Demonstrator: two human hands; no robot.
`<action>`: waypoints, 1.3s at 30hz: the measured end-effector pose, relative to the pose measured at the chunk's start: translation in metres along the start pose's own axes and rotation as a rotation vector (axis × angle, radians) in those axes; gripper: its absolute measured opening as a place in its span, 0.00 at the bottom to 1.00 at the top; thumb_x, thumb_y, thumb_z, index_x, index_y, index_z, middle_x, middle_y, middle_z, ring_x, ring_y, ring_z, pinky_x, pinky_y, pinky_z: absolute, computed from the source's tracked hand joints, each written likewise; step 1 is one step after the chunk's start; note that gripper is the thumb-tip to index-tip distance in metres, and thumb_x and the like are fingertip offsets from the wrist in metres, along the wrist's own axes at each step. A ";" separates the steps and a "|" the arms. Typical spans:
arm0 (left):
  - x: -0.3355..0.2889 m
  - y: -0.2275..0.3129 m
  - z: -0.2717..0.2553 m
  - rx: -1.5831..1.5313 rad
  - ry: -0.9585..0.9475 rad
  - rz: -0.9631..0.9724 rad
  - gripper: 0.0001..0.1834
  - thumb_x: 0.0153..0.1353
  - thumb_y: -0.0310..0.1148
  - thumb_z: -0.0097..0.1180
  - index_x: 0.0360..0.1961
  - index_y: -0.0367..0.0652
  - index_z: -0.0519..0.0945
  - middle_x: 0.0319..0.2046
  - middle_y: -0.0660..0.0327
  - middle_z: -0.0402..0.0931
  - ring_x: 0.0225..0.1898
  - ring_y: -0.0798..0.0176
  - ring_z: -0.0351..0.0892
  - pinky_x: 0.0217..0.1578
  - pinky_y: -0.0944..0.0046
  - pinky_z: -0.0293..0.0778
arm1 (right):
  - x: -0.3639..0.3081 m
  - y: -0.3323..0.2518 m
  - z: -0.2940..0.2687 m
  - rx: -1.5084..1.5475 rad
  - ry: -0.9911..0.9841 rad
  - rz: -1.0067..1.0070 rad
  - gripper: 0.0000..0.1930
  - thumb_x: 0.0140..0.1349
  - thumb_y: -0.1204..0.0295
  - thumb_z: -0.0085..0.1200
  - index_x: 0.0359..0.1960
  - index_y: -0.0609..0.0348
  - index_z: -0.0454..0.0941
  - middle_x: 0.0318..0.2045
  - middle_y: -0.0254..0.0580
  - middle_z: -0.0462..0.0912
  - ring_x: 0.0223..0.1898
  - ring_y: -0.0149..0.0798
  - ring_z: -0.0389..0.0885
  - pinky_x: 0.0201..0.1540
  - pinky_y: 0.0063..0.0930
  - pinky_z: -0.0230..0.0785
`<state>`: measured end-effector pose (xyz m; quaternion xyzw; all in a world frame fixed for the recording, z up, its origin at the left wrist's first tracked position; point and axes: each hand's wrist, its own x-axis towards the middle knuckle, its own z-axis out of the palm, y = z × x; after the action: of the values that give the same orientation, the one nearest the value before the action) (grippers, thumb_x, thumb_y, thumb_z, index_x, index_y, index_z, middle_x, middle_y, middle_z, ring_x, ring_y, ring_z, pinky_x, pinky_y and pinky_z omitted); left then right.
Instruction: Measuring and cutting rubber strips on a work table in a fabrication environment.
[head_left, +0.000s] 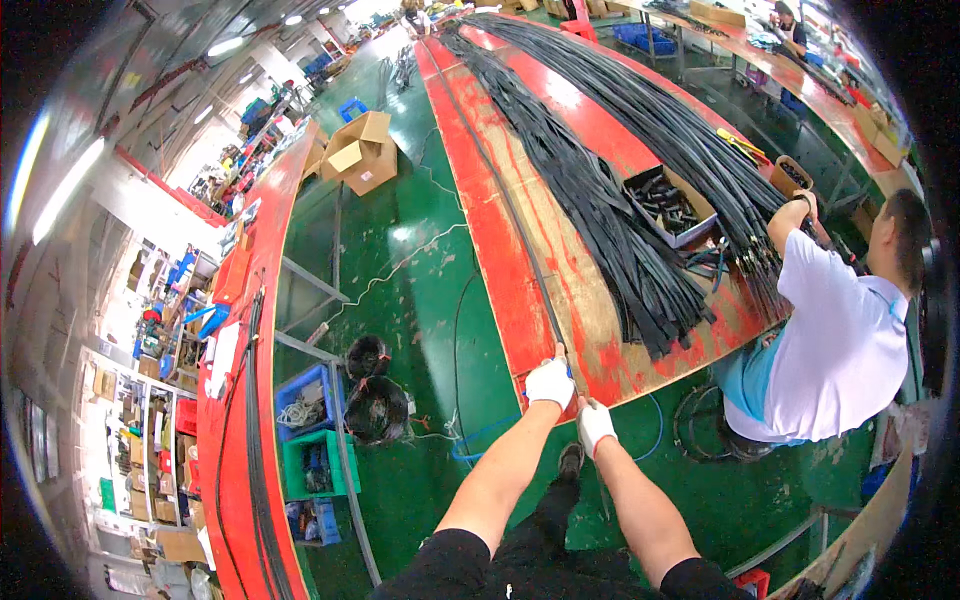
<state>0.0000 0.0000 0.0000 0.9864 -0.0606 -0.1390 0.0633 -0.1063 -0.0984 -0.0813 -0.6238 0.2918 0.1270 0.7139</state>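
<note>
A long black cable (512, 222) runs lengthwise along the left side of the red table (505, 340). At the near end my left hand (549, 383), in a white glove, is closed around this cable. A small blue piece shows beside its fingers. Just right of it and nearer to me, my right hand (595, 422), also gloved, is closed at the table's front edge. What its fingers hold is too small to make out. To the right of my hands lies a bundle of flat black sleeves (620, 270) on the table.
A thick bundle of black cables (640, 110) lies farther right, beside a box of black parts (670, 205). A co-worker (835, 330) sits at the right. On the left are another red table (235, 450), crates (315, 465), black coils (375, 410) and an open carton (362, 155).
</note>
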 end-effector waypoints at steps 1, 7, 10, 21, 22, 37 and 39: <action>-0.003 -0.001 0.000 -0.017 0.013 0.008 0.39 0.67 0.39 0.50 0.79 0.48 0.61 0.49 0.41 0.82 0.46 0.41 0.87 0.48 0.45 0.82 | -0.018 0.003 -0.001 -0.047 0.047 -0.031 0.17 0.78 0.58 0.50 0.48 0.61 0.81 0.30 0.37 0.77 0.32 0.30 0.71 0.36 0.30 0.64; -0.008 -0.003 0.006 0.007 0.076 0.002 0.37 0.66 0.38 0.52 0.78 0.47 0.64 0.46 0.44 0.83 0.43 0.42 0.87 0.45 0.44 0.82 | -0.115 0.055 -0.041 0.040 -0.009 0.087 0.17 0.78 0.60 0.50 0.41 0.64 0.80 0.32 0.35 0.80 0.34 0.30 0.72 0.39 0.28 0.66; -0.005 -0.013 0.011 0.026 0.115 0.024 0.39 0.65 0.39 0.54 0.78 0.47 0.63 0.46 0.45 0.83 0.43 0.43 0.87 0.45 0.45 0.83 | -0.179 0.107 -0.081 0.051 -0.021 0.102 0.16 0.79 0.61 0.50 0.37 0.59 0.79 0.28 0.31 0.75 0.29 0.27 0.68 0.33 0.26 0.62; -0.016 0.005 0.015 -0.060 0.043 0.044 0.44 0.61 0.41 0.61 0.79 0.49 0.61 0.47 0.45 0.82 0.45 0.42 0.87 0.46 0.46 0.82 | -0.176 0.063 -0.125 0.153 -0.211 0.316 0.18 0.80 0.57 0.48 0.46 0.60 0.80 0.27 0.37 0.79 0.23 0.35 0.75 0.23 0.32 0.69; -0.019 0.002 0.016 -0.067 0.046 0.045 0.44 0.63 0.42 0.58 0.80 0.49 0.59 0.48 0.44 0.82 0.45 0.42 0.87 0.46 0.46 0.82 | -0.150 0.047 -0.108 0.168 -0.249 0.197 0.18 0.79 0.55 0.48 0.47 0.59 0.80 0.27 0.36 0.79 0.23 0.34 0.75 0.23 0.33 0.68; -0.015 0.009 0.022 0.089 0.173 0.008 0.33 0.70 0.38 0.47 0.76 0.45 0.66 0.48 0.44 0.84 0.48 0.43 0.87 0.48 0.47 0.82 | -0.156 0.085 -0.055 0.064 0.056 0.003 0.16 0.76 0.63 0.52 0.37 0.66 0.82 0.31 0.41 0.83 0.36 0.34 0.76 0.44 0.33 0.69; -0.015 -0.017 0.029 0.103 0.176 -0.006 0.35 0.68 0.39 0.49 0.77 0.46 0.65 0.50 0.43 0.83 0.48 0.44 0.87 0.49 0.47 0.82 | -0.212 0.116 -0.072 -0.076 0.037 -0.028 0.17 0.76 0.63 0.52 0.40 0.68 0.82 0.33 0.45 0.84 0.37 0.36 0.78 0.46 0.32 0.71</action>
<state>-0.0207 0.0153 -0.0262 0.9969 -0.0588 -0.0487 0.0170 -0.3573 -0.1076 -0.0572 -0.6567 0.2913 0.1161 0.6859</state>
